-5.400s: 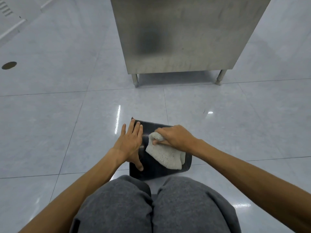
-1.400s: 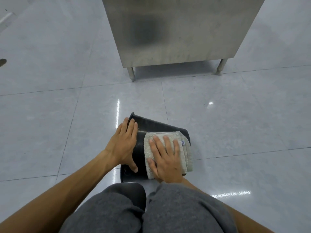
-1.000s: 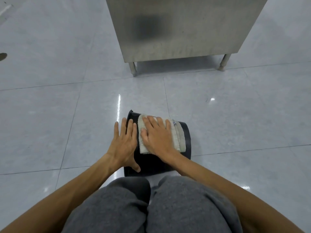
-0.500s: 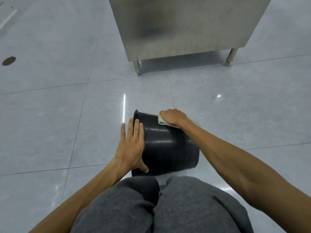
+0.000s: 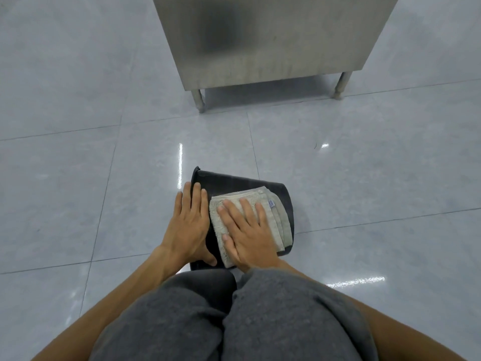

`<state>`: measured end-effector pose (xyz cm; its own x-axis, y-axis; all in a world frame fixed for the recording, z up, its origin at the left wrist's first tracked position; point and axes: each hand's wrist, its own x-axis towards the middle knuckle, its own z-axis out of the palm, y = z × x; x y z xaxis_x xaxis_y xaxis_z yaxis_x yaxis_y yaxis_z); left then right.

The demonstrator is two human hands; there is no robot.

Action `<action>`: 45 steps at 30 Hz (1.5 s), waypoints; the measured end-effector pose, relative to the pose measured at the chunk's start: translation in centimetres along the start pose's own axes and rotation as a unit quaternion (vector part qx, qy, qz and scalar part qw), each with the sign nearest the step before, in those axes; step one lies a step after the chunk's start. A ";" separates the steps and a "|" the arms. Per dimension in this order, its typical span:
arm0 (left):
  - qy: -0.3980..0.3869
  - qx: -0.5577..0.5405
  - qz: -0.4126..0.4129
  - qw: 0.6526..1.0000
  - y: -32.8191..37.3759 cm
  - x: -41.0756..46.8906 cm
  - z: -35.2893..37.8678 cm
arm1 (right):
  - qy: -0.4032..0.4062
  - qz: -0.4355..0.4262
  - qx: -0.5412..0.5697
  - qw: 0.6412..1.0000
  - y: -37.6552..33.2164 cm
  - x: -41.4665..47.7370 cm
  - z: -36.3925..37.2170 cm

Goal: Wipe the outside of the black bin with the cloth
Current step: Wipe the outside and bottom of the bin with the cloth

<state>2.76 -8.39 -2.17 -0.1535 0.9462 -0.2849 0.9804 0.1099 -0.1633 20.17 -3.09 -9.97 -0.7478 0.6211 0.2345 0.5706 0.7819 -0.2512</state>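
The black bin [image 5: 234,182] lies on its side on the tiled floor, just past my knees, its rim to the left. A folded pale grey-green cloth [image 5: 273,217] is spread over the bin's upper side. My right hand [image 5: 247,230] lies flat on the cloth with fingers spread, pressing it against the bin. My left hand [image 5: 188,225] rests flat on the bin's left end by the rim, thumb curled under its near edge. The bin's near side is hidden by my hands and knees.
A stainless steel cabinet [image 5: 265,40] on short legs [image 5: 197,100] stands on the floor beyond the bin. Glossy grey floor tiles [image 5: 78,191] stretch to both sides. My knees in grey trousers [image 5: 229,316] fill the bottom of the view.
Half a second ago my right hand held the cloth bunched at the bin's far side; now it lies flat with the cloth on top, nearer me. My left hand stays by the rim.
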 end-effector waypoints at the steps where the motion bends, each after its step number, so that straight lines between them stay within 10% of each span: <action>1: 0.007 -0.006 0.001 1.000 0.1 -0.4 0.5 | 0.002 0.012 0.008 1.000 -0.3 0.6 -0.2; 13: 0.003 0.029 -0.013 0.999 1.1 -1.4 0.2 | -0.125 0.185 0.082 0.971 2.9 11.5 -2.8; 23: 0.018 0.099 0.031 0.994 -1.2 0.4 -1.5 | 0.013 0.232 0.070 0.970 2.9 7.3 -3.3; 45: -0.094 0.078 0.029 0.992 -1.1 0.9 -4.0 | 0.054 -0.084 -0.113 0.989 0.5 -2.8 0.9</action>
<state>2.04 -6.43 1.49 -0.1316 0.8746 -0.4667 0.9594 -0.0061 -0.2818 22.27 -4.46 -11.65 -0.8051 0.4737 0.3569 0.5113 0.8593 0.0132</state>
